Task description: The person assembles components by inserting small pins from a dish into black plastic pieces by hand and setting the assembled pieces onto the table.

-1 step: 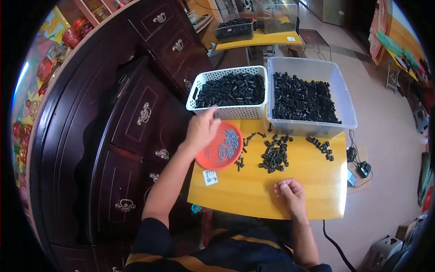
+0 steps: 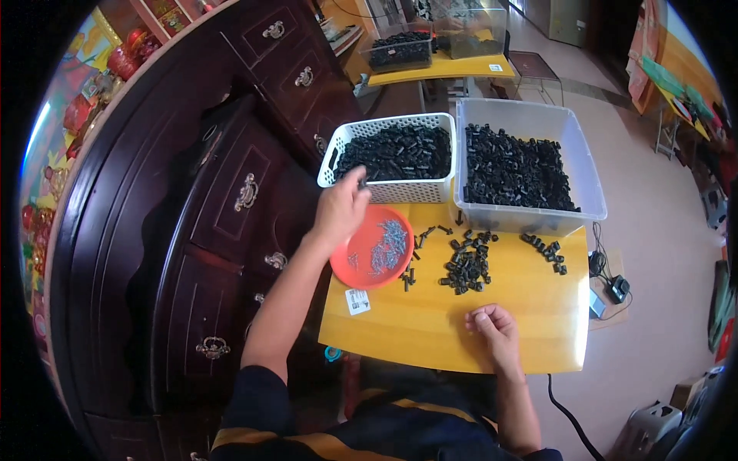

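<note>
My left hand (image 2: 343, 207) is over the far-left rim of an orange-red round dish (image 2: 340, 270), beside the near wall of a white perforated basket (image 2: 396, 192). Its fingers pinch what looks like a small black plastic piece (image 2: 363, 184), mostly hidden. Small silvery screws (image 2: 390, 247) lie in the dish. Near the table's front, my right hand (image 2: 496, 330) is closed, thumb against curled fingers; whatever is in it is too small or hidden to name. Between the hands are a pile of black plastic parts (image 2: 467, 265) and several thin black pieces (image 2: 409, 278).
The basket and a clear plastic bin (image 2: 530, 217), both filled with black parts, stand at the back of the yellow table (image 2: 415, 330). More black parts (image 2: 547, 250) lie at right. Dark wooden drawers (image 2: 231, 207) rise close at left. A white label (image 2: 357, 302) sticks near the dish.
My left hand has moved slightly forward, its fingertips higher against the white basket's near wall. My right hand has stayed in place.
</note>
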Available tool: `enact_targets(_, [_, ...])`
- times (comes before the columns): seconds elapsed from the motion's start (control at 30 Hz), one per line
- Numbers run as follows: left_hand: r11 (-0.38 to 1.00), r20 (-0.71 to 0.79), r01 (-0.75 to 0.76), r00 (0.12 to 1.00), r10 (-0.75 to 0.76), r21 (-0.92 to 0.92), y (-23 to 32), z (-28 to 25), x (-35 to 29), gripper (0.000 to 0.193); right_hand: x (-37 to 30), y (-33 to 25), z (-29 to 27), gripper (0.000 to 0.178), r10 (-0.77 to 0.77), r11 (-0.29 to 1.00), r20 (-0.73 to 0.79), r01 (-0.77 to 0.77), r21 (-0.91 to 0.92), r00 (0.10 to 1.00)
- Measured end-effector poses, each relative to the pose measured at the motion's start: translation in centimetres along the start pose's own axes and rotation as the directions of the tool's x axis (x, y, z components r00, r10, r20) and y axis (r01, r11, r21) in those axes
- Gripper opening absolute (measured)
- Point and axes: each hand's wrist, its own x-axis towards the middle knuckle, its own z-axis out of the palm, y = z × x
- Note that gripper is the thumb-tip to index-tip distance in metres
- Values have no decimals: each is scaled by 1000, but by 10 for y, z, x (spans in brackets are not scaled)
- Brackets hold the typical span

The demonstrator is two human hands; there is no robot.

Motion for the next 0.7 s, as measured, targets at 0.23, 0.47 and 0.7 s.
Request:
enact_targets(0.23, [997, 65, 77, 995, -76, 2, -31, -20, 1, 37, -1, 8, 0, 11, 6, 1000, 2, -6, 22, 1000])
enact_targets(0.47, [938, 403, 86, 887, -226, 336, -66, 2, -84, 43, 1, 5, 3, 12, 7, 1000, 28, -7, 11, 1000])
enact_targets(0.7, [909, 415, 100, 866, -281, 406, -51, 17, -94, 46, 0, 5, 4, 11, -15, 999, 39, 17, -44, 999])
